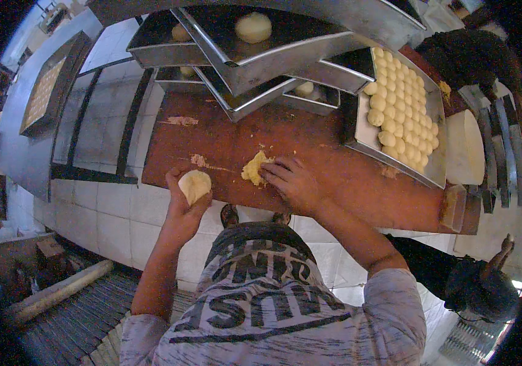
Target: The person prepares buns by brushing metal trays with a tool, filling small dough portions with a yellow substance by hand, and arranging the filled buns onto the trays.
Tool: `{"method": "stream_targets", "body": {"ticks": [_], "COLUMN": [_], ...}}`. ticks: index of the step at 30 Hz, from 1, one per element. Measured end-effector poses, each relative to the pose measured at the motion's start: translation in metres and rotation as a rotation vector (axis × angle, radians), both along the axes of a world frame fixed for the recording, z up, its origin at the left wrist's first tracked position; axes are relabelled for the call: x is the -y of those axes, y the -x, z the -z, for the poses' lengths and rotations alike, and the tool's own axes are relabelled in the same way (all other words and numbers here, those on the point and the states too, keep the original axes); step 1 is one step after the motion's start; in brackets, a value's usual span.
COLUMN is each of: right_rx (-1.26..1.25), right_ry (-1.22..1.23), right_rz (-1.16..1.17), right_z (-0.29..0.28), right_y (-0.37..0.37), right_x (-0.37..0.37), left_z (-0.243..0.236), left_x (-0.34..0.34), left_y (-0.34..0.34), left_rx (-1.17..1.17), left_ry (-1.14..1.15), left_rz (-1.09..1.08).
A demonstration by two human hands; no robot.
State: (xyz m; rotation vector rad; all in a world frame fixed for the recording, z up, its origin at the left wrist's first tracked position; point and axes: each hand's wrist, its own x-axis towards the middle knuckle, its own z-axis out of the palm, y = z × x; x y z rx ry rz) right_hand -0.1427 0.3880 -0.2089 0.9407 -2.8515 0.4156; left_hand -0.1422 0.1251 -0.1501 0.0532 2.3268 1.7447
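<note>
Our left hand (186, 198) cups the pale rounded dough (194, 186), best lightly; our right hand (296, 185) touches the crumbly yellow mound (253, 169), pinch unclear.

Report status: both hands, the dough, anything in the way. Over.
Left hand holding pale dough piece. Right hand at crumbly yellow heap on brown table. Stacked metal trays at far side, apart from both hands.
</note>
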Motion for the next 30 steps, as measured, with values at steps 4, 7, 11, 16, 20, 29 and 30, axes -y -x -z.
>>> {"method": "stream_targets", "body": {"ticks": [4, 7, 11, 16, 20, 29, 30], "right_rx": [0.185, 0.630, 0.856, 0.296, -0.020, -0.013, 0.028], "right_ry": [0.193, 0.784, 1.509, 1.042, 0.532, 0.641, 0.696], "right_rz": [0.200, 0.533, 0.614, 0.694, 0.507, 0.378, 0.358], "right_z": [-0.013, -0.059, -0.086, -0.074, -0.073, -0.095, -0.094], "right_y": [-0.003, -0.011, -0.027, -0.027, -0.031, -0.014, -0.011], "right_x": [-0.014, -0.014, -0.003, -0.010, -0.006, -0.030, -0.032], "left_z": [0.002, -0.005, -0.019, 0.005, -0.001, -0.033, -0.036], "left_x": [-0.012, -0.036, -0.100, -0.125, -0.122, -0.118, -0.120], "left_y": [0.017, 0.025, 0.026, 0.025, 0.023, 0.009, 0.007], "left_rx": [-0.229, -0.062, 0.023, 0.127, 0.468, -0.213, -0.254], "left_ry": [0.187, -0.060, -0.228, -0.337, -0.867, -0.330, -0.290], "left_rz": [0.063, -0.009, -0.020, 0.162, 0.224, 0.422, 0.412]}}
